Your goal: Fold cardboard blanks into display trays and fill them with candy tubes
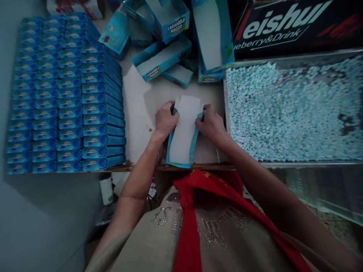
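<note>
Your carton lies on the worktop, between the stacked blue packs and the metal tray of pale blue candies. White inside faces up, near end right at the worktop's front edge.

Left hand: grip pinches the carton's left wall toward its far end, thumb on the inner side. Right hand: grip pinches the right wall at about the same level. Fingertips on the outer sides are partly hidden, so I can't tell how hard you press.

Looks like you're working the side walls. My take: keep both pinches level and match the pressure, or the carton will probably skew. The board looks thin and should crease if squeezed, so press along the fold rather than across the wall. Shift the carton a bit farther in; at that edge the near end could lose support. Right forearm crosses the tray's near-left corner in this view; can't tell if it touches. Keep that elbow up to avoid a bump. Leave the loose cartons at the back room; they lean on each other and could slide.
</note>
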Demonstrator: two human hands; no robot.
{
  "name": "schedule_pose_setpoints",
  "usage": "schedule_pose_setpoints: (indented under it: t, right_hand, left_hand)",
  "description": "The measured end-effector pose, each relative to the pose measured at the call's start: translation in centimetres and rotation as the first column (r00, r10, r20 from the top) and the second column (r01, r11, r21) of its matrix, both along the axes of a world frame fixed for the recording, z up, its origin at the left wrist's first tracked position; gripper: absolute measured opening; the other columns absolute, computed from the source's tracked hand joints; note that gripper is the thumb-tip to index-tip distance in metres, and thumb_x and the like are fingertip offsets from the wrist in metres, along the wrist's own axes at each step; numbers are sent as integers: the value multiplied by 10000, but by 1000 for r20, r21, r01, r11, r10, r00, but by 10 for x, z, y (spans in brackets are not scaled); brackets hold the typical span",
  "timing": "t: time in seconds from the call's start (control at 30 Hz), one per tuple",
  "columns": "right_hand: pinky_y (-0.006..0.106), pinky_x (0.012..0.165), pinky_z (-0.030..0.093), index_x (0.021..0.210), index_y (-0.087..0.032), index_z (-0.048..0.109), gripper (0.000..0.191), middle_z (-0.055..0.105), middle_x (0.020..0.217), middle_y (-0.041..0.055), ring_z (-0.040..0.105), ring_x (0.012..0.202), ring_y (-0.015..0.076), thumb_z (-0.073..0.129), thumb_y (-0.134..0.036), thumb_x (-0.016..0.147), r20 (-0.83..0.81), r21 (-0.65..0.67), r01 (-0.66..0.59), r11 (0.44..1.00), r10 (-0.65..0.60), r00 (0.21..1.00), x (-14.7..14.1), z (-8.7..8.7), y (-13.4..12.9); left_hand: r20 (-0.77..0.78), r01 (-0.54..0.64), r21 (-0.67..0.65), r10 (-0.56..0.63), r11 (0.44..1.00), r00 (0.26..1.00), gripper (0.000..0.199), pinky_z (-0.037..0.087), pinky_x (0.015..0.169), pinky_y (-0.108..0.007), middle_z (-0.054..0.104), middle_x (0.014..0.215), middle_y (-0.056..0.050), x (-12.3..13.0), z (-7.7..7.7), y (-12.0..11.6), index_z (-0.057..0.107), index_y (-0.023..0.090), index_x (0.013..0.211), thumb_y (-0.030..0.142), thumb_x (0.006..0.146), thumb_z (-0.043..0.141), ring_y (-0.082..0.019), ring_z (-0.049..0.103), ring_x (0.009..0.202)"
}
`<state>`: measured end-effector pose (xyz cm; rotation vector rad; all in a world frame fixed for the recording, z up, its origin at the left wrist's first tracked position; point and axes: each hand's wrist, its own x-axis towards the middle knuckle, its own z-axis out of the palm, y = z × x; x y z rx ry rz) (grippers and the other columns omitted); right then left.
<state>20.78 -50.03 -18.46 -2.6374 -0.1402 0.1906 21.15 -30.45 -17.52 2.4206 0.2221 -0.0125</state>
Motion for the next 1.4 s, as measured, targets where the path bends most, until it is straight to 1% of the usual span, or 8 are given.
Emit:
schedule_pose_setpoints:
  t: [0.13,0.27,0.47,0.73,0.9,1.03,1.2,1.4]
  right_hand:
    - [405,829,515,1401,-168,537,474,736,1066,143,693,971,317,404,-264,956,-36,-24,33,999,-34,999,-1,-2,0]
    - [387,797,509,1526,-195,478,581,743,1153,139,692,944,296,376,-259,958,17,-8,2,1000,-2,1000,-18,0,0]
    - [412,821,523,1648,-146,410,661,722,1276,196,706,1009,321,360,-210,992,-108,-154,-4,988,-13,994,-45,20,17]
    - [387,838,532,1458,-157,588,495,658,1383,203,672,1141,313,369,-131,1015,-86,-207,-111,972,95,992,-39,35,30]
    - [409,894,518,1401,-145,602,477,659,1353,217,680,1089,295,240,-133,1090,-80,-332,-260,907,247,966,-37,47,43]
    - [367,835,499,1411,-199,580,447,649,1343,193,675,1083,281,274,-147,1089,-139,-305,-253,918,220,965,-34,49,39]
    - [340,753,477,1434,-241,555,473,659,1305,165,689,1010,270,310,-123,1047,-199,-234,-238,943,193,961,-25,43,27]
    - [344,772,499,1577,-264,510,621,697,1303,163,719,964,257,346,-86,1005,-162,-171,-316,933,290,943,-19,42,22]
  left_hand:
    - [81,-165,-110,175,980,981,443,539,1089,-401,757,1280,-133,-29,-7,-19,707,165,1296,93,873,597,-292,704,1212]
    - [79,-228,-157,242,961,967,532,521,1143,-408,719,1357,-139,-52,-9,-30,656,175,1391,73,876,570,-279,677,1277]
    - [107,-310,-113,321,944,941,464,534,1106,-379,736,1243,-130,-64,-7,-35,696,173,1226,18,838,494,-253,690,1212]
    - [-2,-319,-7,319,948,948,315,563,957,-404,793,1080,-93,-50,-4,-25,743,211,1115,128,827,645,-275,740,1014]
    - [99,-412,-134,426,901,900,174,557,876,-328,782,944,-52,-50,-11,-28,784,202,931,156,823,655,-209,704,862]
    - [122,-440,-186,465,879,877,132,557,858,-301,781,927,-40,-51,-11,-26,792,196,912,182,816,702,-192,698,856]
    - [-2,-375,-182,381,909,925,198,534,794,-276,787,838,-8,-41,-4,-13,816,202,932,151,759,734,-179,704,763]
    - [27,-476,-364,519,801,854,100,486,696,-227,671,694,39,-44,-7,-20,766,181,812,161,804,668,-132,611,687]
